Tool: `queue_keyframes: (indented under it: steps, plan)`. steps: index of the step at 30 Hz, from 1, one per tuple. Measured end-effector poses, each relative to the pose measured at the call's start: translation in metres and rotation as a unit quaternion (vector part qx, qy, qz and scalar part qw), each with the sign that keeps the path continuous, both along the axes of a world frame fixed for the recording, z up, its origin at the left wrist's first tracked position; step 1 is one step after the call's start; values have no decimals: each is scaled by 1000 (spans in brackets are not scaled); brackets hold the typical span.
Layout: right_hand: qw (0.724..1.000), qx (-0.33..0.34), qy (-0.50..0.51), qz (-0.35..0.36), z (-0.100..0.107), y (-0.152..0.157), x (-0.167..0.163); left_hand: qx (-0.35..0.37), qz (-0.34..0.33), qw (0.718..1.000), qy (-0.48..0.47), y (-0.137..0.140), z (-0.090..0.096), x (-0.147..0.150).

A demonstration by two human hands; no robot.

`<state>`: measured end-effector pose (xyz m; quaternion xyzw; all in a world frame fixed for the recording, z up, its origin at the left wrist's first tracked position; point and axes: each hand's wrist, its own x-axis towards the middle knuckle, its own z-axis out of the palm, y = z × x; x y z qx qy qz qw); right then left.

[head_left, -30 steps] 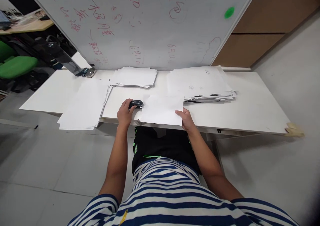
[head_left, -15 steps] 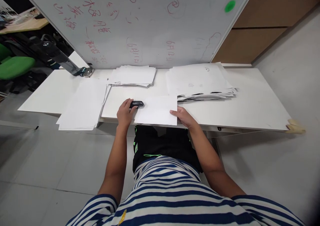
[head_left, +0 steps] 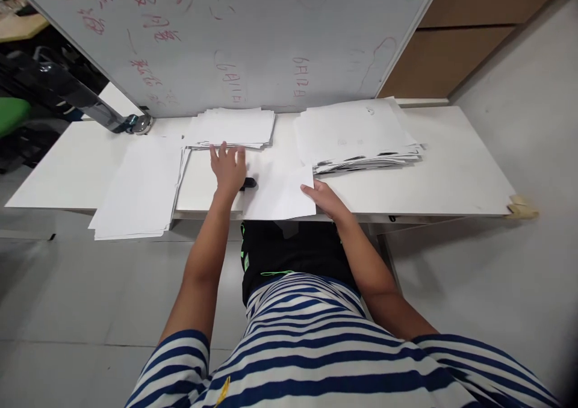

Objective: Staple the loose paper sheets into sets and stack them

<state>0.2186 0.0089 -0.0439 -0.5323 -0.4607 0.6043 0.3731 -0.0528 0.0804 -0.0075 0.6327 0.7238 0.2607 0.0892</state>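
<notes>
White paper (head_left: pixel 282 191) lies at the table's front edge, its near edge slightly bowed. My right hand (head_left: pixel 326 197) pinches its right edge, thumb on top and the other fingers underneath. A small black stapler (head_left: pixel 249 183) rests at the paper's left edge, partly hidden behind my left wrist. My left hand (head_left: pixel 229 166) is off the stapler with its fingers spread, between the paper's upper left corner and the back stack of sheets (head_left: pixel 232 126). Its fingertips come up to the front edge of that stack; whether they touch it, I cannot tell.
A loose stack of sheets (head_left: pixel 138 182) hangs over the front edge at left. At the back right lies a thicker, uneven paper pile (head_left: pixel 356 132). A whiteboard (head_left: pixel 262 47) with red writing stands behind the white table (head_left: pixel 460 167). A dark upright appliance (head_left: pixel 83 92) leans at far left.
My left hand has let go of the stapler and moved forward, its fingers spreading towards the back stack. My right hand still holds the paper, which now bows a little. The view has shifted slightly.
</notes>
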Motion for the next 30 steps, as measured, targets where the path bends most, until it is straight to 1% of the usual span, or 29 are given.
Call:
queue_keyframes:
  steps: [1,4,9,12,15,18,19,20,22,24,25,26,28,30]
  plan:
    - [1000,2,-5,-1,0,0,0,-33,14,999,24,4,1,5]
    - [1000,11,-13,-1,-2,-1,0,-75,19,995,65,7,-3,15]
    - [1000,23,-14,2,-7,-1,2,-46,-28,996,65,6,-12,18]
    - [1000,26,-12,10,-8,-2,3,-31,-36,997,66,9,-18,16]
    - [999,30,-9,15,-8,-3,3,-38,-31,998,38,15,-25,10]
    - [999,29,12,11,-8,-2,2,-46,-22,997,-53,22,-26,1]
    - [999,28,22,8,-9,-2,2,-31,-17,994,-99,23,-25,-3]
    - [999,25,33,5,-9,-1,2,-2,-11,989,-149,23,-22,-7]
    - [998,19,55,-2,-11,0,3,88,8,969,-230,19,-17,-18]
    - [997,14,80,-16,-11,1,3,166,24,954,-248,10,-15,-30]
    - [995,11,92,-30,-11,0,4,184,24,955,-233,4,-17,-35]
    - [994,5,103,-46,-11,0,5,183,13,960,-210,-3,-20,-41]
    - [991,-8,109,-79,-8,-2,8,148,-26,975,-165,-15,-31,-49]
    - [990,-18,84,-112,-3,-4,16,112,-45,983,-136,-23,-43,-53]
